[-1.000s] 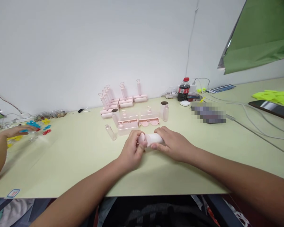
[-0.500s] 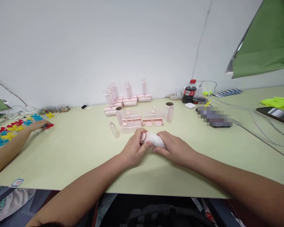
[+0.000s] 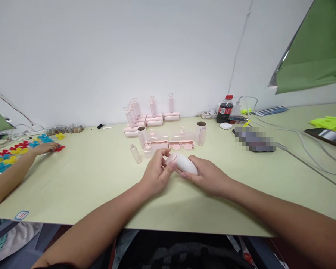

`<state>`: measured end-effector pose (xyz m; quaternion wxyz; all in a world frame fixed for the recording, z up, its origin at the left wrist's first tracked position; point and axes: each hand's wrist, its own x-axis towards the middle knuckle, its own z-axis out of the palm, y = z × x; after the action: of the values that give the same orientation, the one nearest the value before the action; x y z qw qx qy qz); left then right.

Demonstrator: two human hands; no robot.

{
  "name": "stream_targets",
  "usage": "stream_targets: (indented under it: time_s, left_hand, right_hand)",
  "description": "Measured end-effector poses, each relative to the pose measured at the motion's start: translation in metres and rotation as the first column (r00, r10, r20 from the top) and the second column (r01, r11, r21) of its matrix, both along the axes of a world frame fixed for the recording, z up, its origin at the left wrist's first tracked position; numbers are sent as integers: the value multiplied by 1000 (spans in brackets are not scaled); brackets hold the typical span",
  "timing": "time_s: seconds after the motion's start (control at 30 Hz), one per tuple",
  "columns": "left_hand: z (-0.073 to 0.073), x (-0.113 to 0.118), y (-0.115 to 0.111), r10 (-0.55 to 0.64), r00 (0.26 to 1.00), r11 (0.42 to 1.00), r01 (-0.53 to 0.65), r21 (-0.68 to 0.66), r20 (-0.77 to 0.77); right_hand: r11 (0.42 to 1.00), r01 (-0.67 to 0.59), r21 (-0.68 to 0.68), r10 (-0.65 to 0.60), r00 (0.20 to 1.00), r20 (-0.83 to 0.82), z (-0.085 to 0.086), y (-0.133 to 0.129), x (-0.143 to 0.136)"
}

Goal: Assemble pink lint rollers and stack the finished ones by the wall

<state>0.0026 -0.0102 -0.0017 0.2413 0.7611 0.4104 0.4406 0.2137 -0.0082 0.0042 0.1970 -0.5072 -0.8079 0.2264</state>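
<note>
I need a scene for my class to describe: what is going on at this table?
A person holds a white cylindrical roller above the pale green table: the right hand grips its body, the left hand pinches its pink end. Behind them stand pink heart-handled lint rollers and clear plastic tubes. At far left, another person's hand rests by colourful plastic flowers.

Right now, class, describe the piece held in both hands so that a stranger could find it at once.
Start at the pale green table, near its front middle. The left hand and right hand meet on a white roller. It alone is lifted; the pink lint rollers stand by the wall.
</note>
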Motion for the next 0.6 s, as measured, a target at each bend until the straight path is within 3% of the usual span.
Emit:
stream_targets:
  time_s: [0.07, 0.13, 0.2, 0.27, 0.33, 0.43, 0.6]
  left_hand:
    - [9, -9, 4, 190, 980, 966, -198, 164, 66]
    - [22, -24, 11, 411, 902, 857, -432, 281, 133]
    - [34, -40, 20, 574, 811, 766, -581, 275, 114]
    - [44, -55, 28, 663, 749, 732, -648, 211, 2]
    - [51, -68, 34, 677, 718, 735, -669, 111, -162]
    - [55, -83, 38, 586, 711, 748, -659, -76, -389]
    - [55, -97, 42, 390, 751, 730, -605, -317, -533]
  right_hand:
    - [997, 9, -75, -18, 992, -125, -1, 4, 2]
    - [993, 17, -115, -44, 969, -243, -2, 8, 4]
    - [990, 14, -139, -63, 934, -352, -2, 11, 5]
    - [984, 0, -177, -82, 886, -457, 0, 13, 6]
    - [976, -18, -218, -109, 827, -552, 1, 12, 5]
    - [963, -33, -267, -156, 740, -654, 1, 12, 4]
    - [924, -98, -369, -242, 597, -765, 1, 11, 4]
